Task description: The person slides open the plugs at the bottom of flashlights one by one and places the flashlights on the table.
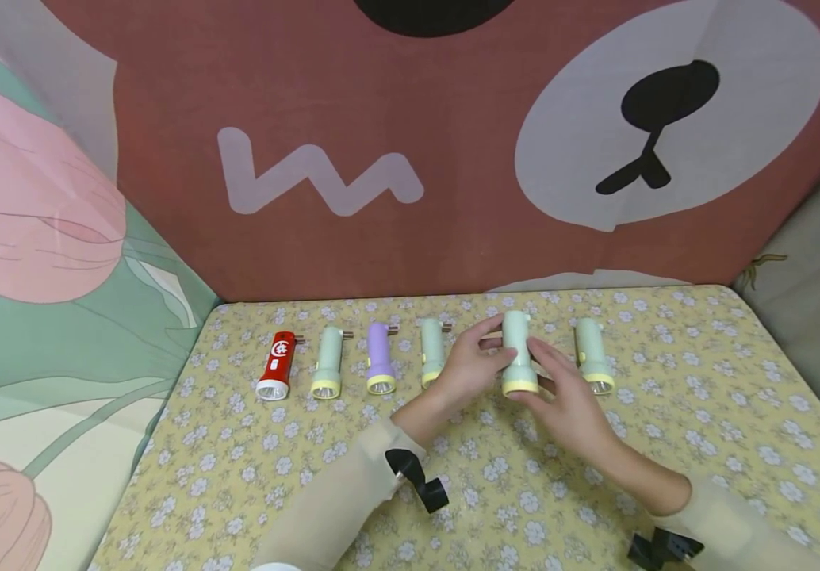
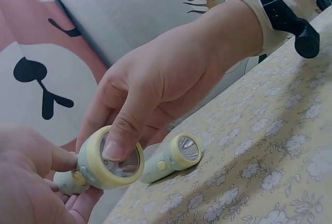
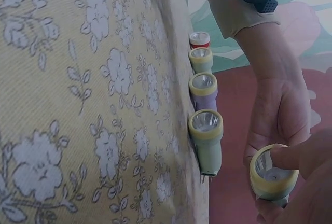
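Observation:
Both hands hold one pale green flashlight (image 1: 515,341) with a yellow rim, raised a little above the table. My left hand (image 1: 473,363) grips its body from the left. My right hand (image 1: 569,399) holds the head end from the right, its thumb over the lens (image 2: 127,164) in the left wrist view. A yellow switch (image 2: 79,178) shows on the flashlight's side. To the right lies another green flashlight (image 1: 592,354). Just left of the hands lies a green flashlight (image 1: 432,349), partly covered by the left hand in the head view.
Farther left in the row lie a purple flashlight (image 1: 379,355), a green one (image 1: 327,361) and a red one (image 1: 277,365) with a white rim. Prongs stick out from several. A floral cloth (image 1: 496,492) covers the table; a printed fabric wall (image 1: 453,238) stands behind.

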### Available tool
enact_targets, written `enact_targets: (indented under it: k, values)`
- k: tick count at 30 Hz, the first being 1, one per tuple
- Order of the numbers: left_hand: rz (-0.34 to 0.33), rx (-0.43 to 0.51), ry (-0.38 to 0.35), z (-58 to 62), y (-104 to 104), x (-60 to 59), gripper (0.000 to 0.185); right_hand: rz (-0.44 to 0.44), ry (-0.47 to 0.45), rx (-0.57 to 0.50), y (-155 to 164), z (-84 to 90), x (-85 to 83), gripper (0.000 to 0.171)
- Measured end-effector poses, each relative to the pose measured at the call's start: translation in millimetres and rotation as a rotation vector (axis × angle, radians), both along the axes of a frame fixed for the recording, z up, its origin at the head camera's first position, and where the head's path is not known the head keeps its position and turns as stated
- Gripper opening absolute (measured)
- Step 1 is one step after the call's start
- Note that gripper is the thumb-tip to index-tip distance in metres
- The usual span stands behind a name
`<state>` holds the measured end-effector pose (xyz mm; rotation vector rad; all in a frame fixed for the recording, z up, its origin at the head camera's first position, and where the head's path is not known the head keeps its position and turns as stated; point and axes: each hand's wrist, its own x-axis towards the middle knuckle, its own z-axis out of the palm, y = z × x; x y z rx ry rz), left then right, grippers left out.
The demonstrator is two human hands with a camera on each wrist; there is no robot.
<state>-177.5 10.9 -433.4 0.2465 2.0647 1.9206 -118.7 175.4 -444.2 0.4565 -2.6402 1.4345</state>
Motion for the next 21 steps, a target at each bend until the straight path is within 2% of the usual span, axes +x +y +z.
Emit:
enact_targets:
  k: [6,15,21]
  values:
    - [0.022,0.005,0.015,5.2,-5.3,3.5,0.059,0.02,0.014,-0.023,-4.8,2.0,0.0,0.079]
    - [0.022,0.029,0.051,3.2,-18.7,7.9,0.061,0.037,0.039,-0.042,-14.5,3.5,1.0,0.08]
    - [0.058,0.104,0.055,2.6,-25.1,7.7,0.058,0.042,0.057,-0.063,-19.6,2.8,1.6,0.081]
